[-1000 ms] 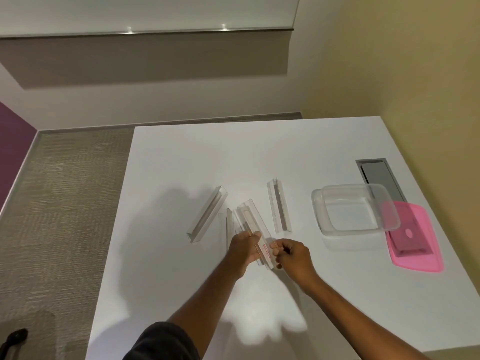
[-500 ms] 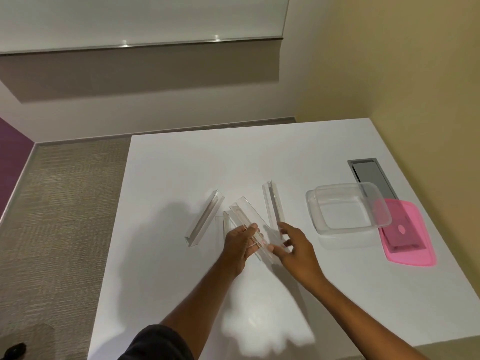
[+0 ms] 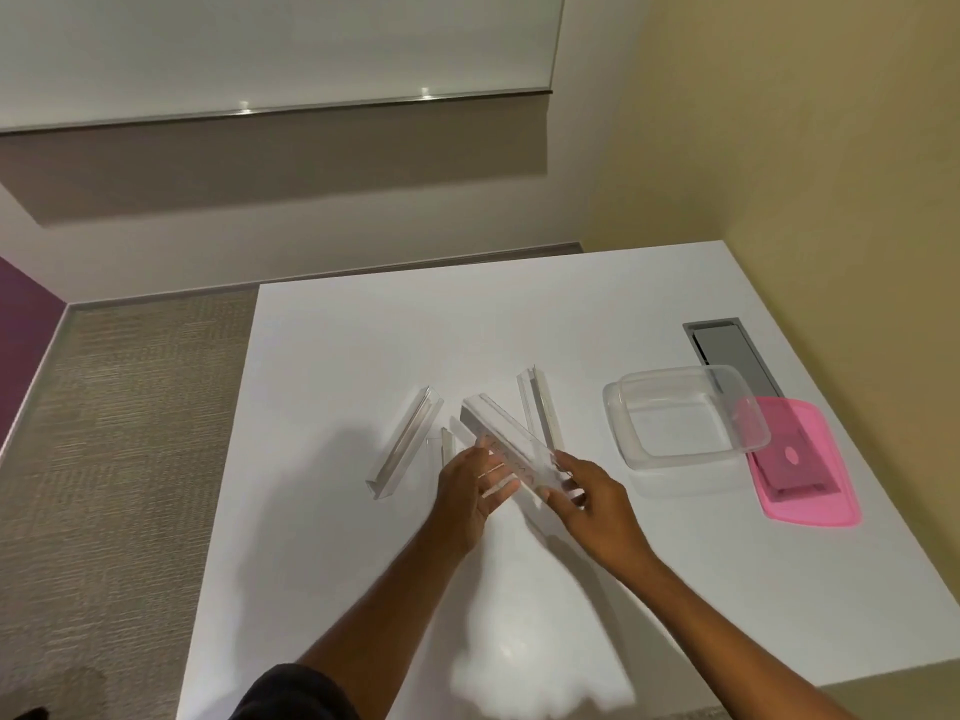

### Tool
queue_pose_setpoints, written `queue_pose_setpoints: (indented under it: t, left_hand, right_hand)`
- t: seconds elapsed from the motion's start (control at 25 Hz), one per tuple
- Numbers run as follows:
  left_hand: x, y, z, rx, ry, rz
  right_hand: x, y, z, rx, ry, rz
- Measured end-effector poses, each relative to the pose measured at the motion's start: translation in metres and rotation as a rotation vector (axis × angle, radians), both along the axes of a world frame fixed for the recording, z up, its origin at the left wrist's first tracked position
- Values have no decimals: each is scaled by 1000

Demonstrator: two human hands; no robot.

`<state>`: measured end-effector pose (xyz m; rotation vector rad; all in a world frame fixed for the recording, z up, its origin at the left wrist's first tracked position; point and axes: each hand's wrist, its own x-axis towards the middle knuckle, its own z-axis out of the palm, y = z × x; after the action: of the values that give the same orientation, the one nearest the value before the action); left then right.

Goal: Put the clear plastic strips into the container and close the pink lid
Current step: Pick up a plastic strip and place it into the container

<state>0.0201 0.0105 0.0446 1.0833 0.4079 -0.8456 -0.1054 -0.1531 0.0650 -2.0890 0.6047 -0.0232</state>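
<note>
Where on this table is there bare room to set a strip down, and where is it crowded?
The table is bare along its far edge beyond the strips, and in the near right part below the container and pink lid. It is crowded mid-table, where the left hand and right hand hold a strip among the loose strips.

Four clear plastic strips: one held up (image 3: 511, 446), one left (image 3: 406, 441), one right (image 3: 540, 407), one short piece partly hidden (image 3: 447, 445). One clear container (image 3: 631, 439). One pink lid (image 3: 810, 504). Two hands, left (image 3: 470, 493) and right (image 3: 589, 498). One white worktop (image 3: 363, 345).
</note>
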Motion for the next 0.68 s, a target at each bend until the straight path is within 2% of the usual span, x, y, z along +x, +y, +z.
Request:
queue_pose_setpoints:
  t: [0.16,0.28,0.52,0.68]
  left_hand:
    - [1,5,-3,24,-24,77]
    - [2,4,2,22,-4,98]
    - [-1,-5,12,5,-39,89]
    - [-7,-18,18,32,-93,71]
  right_hand:
    - [3,-11,8,330,-2,-59]
    - [2,-15,14,428,7,-45]
    - [-2,-30,21,480,39,-11]
    - [-3,-51,28,323,100,62]
